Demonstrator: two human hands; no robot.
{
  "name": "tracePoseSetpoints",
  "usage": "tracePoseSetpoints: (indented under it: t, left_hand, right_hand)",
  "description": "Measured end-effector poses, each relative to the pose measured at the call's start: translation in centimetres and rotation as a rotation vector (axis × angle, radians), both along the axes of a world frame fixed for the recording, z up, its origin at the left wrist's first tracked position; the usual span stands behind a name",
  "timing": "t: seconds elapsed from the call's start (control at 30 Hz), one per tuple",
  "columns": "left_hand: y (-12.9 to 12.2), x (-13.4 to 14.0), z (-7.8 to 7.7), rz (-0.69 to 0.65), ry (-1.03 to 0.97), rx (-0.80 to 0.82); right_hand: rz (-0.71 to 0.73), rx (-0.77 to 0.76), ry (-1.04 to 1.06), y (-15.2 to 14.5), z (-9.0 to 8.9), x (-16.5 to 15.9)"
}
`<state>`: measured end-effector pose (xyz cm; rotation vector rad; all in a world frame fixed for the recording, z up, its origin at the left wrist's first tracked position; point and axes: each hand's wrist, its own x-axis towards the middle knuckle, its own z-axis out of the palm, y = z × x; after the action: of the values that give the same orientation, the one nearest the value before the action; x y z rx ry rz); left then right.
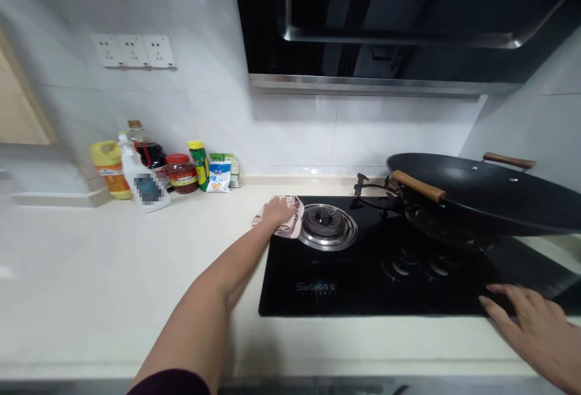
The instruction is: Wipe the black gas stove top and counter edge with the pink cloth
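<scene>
My left hand (278, 210) presses a folded, pale cloth (295, 225) with dark purple marks onto the left edge of the black gas stove (290, 292). The cloth lies partly on the glass and partly on the counter, right beside the bare left burner (327, 225). My right hand (529, 316) rests at the stove's front right edge, fingers stretched out and holding nothing. Between the hands are two control knobs (402, 263) on the glass.
A large black wok (490, 195) with wooden handles sits over the right side; a pan support (370, 192) leans beside it. Along the wall stand a spray bottle (147, 183), a yellow jug (111, 171), a red-lidded jar (182, 174) and packets (219, 177). A range hood (385, 83) hangs above.
</scene>
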<state>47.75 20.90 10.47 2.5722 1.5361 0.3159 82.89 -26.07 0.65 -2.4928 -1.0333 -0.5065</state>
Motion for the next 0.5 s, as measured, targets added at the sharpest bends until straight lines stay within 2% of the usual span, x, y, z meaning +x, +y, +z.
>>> tracePoseSetpoints:
  t: [0.2, 0.5]
  left_hand:
    - [-7.8, -3.4, 0.0, -0.033, 0.035, -0.045]
    - [-20.0, -9.2, -0.4, -0.233, 0.027, -0.023]
  right_hand:
    - [-0.039, -0.113, 0.043, 0.4, 1.6, -1.6]
    - [-0.054, -0.211, 0.088, 0.3, 2.7, -2.7]
